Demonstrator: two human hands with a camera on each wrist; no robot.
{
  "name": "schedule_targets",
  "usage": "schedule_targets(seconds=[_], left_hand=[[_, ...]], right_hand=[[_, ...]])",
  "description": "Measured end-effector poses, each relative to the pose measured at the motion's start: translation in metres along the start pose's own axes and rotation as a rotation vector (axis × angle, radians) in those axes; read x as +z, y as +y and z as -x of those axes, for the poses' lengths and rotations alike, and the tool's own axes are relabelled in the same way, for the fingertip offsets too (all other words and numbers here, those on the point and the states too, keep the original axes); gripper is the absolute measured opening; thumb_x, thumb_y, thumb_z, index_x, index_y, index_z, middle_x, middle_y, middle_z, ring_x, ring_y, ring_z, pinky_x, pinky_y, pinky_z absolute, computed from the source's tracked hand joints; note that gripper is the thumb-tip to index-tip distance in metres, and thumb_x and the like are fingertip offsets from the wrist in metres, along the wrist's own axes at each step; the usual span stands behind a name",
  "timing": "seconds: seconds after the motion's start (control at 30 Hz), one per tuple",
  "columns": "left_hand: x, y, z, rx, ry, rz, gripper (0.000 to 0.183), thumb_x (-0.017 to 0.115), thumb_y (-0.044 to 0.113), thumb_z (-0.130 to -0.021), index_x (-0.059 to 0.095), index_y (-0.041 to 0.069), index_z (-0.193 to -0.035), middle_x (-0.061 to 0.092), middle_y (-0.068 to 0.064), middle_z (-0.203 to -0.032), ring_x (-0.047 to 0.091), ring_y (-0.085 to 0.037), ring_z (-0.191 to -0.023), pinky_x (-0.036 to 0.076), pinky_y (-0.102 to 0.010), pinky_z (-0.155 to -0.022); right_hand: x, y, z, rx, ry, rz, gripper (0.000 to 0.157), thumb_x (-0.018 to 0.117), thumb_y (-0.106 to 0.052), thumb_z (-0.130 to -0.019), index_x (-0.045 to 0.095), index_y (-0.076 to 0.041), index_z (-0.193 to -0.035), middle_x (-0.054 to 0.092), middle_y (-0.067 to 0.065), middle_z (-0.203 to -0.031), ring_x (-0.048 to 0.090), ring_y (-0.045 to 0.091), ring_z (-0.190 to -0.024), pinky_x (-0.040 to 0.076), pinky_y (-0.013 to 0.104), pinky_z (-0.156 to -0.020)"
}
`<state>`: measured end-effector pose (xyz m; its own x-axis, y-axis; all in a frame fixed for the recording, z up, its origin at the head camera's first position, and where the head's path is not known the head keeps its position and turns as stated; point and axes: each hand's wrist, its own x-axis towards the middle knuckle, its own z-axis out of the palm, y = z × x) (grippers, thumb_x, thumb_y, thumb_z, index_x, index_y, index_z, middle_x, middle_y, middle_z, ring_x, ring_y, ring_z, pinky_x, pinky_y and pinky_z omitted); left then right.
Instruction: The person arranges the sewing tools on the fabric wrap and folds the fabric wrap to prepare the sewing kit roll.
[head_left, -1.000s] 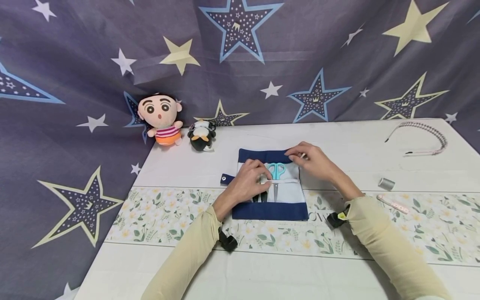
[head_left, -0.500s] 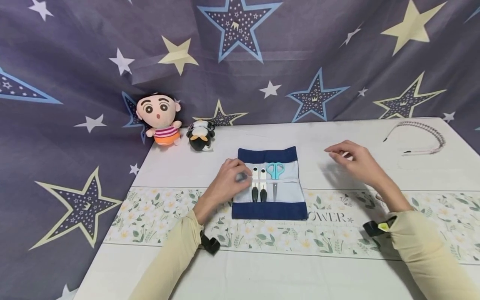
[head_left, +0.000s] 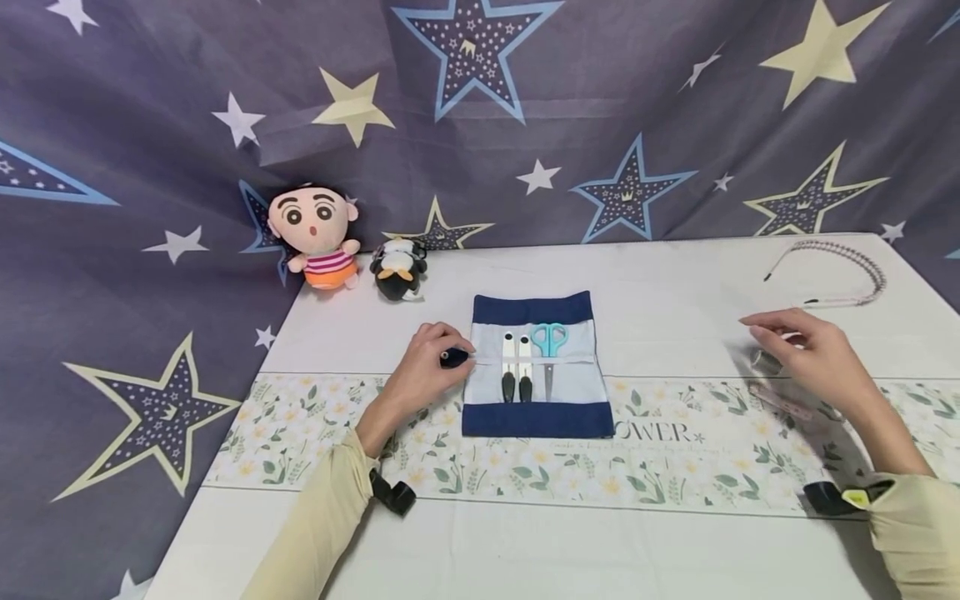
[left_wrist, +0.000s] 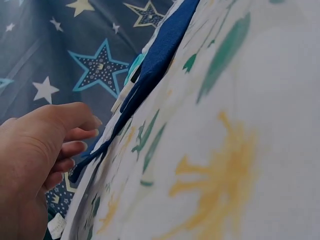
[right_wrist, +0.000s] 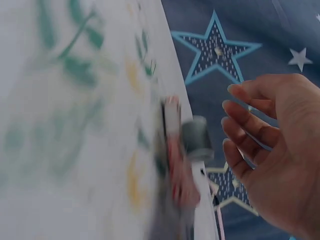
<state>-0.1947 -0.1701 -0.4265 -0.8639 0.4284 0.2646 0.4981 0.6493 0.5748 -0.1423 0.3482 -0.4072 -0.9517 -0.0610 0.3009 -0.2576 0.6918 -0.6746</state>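
Observation:
A navy-edged fabric tool roll [head_left: 537, 420] lies spread out on the table. Tucked under its white band are turquoise-handled scissors [head_left: 550, 339] and two slim tools [head_left: 508, 367] with white upper parts and black lower ends. My left hand [head_left: 427, 367] is at the roll's left edge, fingers loosely bent around the navy snap tab [head_left: 453, 357]; the left wrist view shows the tab below the fingertips. Over on the right, my right hand [head_left: 813, 354] hovers with relaxed fingers and nothing in them. Close by it are a small grey cylinder [right_wrist: 197, 138] and a slim pink-and-white stick-like item [right_wrist: 175, 155], blurred.
A plush doll [head_left: 313, 237] and a black-and-white penguin plush [head_left: 398, 269] sit at the back left. At the back right lies a headband [head_left: 862, 258]. A star-patterned curtain [head_left: 480, 167] hangs behind the table, which has a floral printed strip [head_left: 322, 425].
My right hand has left the roll's upper right corner and swung far right, over the grey cylinder. My left hand has drawn back leftward from the tools to the tab, uncovering them.

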Motion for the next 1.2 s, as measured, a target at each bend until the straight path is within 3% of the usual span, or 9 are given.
schedule_targets(seconds=[0.37, 0.43, 0.53, 0.63, 0.83, 1.0, 1.2], left_hand=[[0.0, -0.006, 0.003, -0.038, -0.026, 0.011, 0.02, 0.075, 0.021, -0.093, 0.078, 0.01, -0.11, 0.064, -0.009, -0.118, 0.05, -0.032, -0.114, 0.044, -0.05, -0.093], [0.0, -0.008, 0.003, -0.038, -0.026, 0.012, 0.02, 0.075, 0.021, -0.093, 0.077, 0.011, -0.11, 0.065, -0.009, -0.118, 0.051, -0.031, -0.114, 0.044, -0.05, -0.093], [0.001, -0.009, 0.003, -0.039, -0.029, 0.018, 0.02, 0.075, 0.021, -0.094, 0.077, 0.011, -0.111, 0.065, -0.008, -0.118, 0.051, -0.031, -0.114, 0.044, -0.049, -0.093], [0.001, -0.009, 0.003, -0.043, -0.029, 0.022, 0.019, 0.074, 0.021, -0.094, 0.077, 0.011, -0.111, 0.064, -0.007, -0.118, 0.05, -0.03, -0.113, 0.044, -0.049, -0.091], [0.001, -0.009, 0.004, -0.052, -0.03, 0.031, 0.019, 0.074, 0.022, -0.095, 0.076, 0.012, -0.11, 0.064, -0.007, -0.118, 0.049, -0.03, -0.114, 0.045, -0.048, -0.09], [0.001, -0.009, 0.004, -0.052, -0.022, 0.033, 0.018, 0.074, 0.021, -0.094, 0.076, 0.011, -0.109, 0.064, -0.007, -0.117, 0.05, -0.03, -0.114, 0.045, -0.049, -0.091], [0.001, -0.01, 0.004, -0.049, -0.02, 0.046, 0.019, 0.074, 0.021, -0.094, 0.076, 0.011, -0.109, 0.064, -0.007, -0.116, 0.05, -0.03, -0.113, 0.046, -0.049, -0.091]], right_hand=[[-0.012, 0.022, 0.031, 0.08, 0.004, 0.059, 0.028, 0.06, -0.014, -0.106, 0.068, 0.003, -0.126, 0.051, -0.037, -0.106, 0.049, -0.018, -0.089, 0.041, 0.005, -0.072], [-0.013, 0.023, 0.036, 0.095, -0.005, 0.084, 0.028, 0.06, -0.015, -0.106, 0.067, 0.003, -0.126, 0.057, -0.027, -0.108, 0.047, -0.019, -0.088, 0.041, 0.006, -0.072], [-0.014, 0.024, 0.042, 0.118, -0.015, 0.121, 0.028, 0.06, -0.015, -0.106, 0.067, 0.004, -0.126, 0.068, 0.0, -0.11, 0.044, -0.022, -0.086, 0.041, 0.009, -0.07], [-0.016, 0.027, 0.049, 0.131, -0.033, 0.141, 0.028, 0.06, -0.015, -0.106, 0.066, 0.005, -0.126, 0.065, 0.027, -0.112, 0.043, -0.022, -0.084, 0.043, 0.012, -0.065], [-0.018, 0.032, 0.062, 0.172, -0.107, 0.17, 0.031, 0.061, -0.018, -0.106, 0.064, 0.006, -0.125, 0.066, 0.025, -0.11, 0.049, -0.014, -0.077, 0.045, 0.025, -0.055], [-0.016, 0.034, 0.071, 0.209, -0.174, 0.201, 0.035, 0.065, -0.023, -0.105, 0.065, 0.006, -0.124, 0.066, 0.02, -0.107, 0.053, 0.0, -0.073, 0.046, 0.024, -0.06], [-0.014, 0.034, 0.078, 0.17, -0.177, 0.233, 0.025, 0.072, -0.009, -0.098, 0.067, 0.006, -0.116, 0.062, 0.007, -0.095, 0.05, 0.005, -0.071, 0.044, 0.026, -0.058]])
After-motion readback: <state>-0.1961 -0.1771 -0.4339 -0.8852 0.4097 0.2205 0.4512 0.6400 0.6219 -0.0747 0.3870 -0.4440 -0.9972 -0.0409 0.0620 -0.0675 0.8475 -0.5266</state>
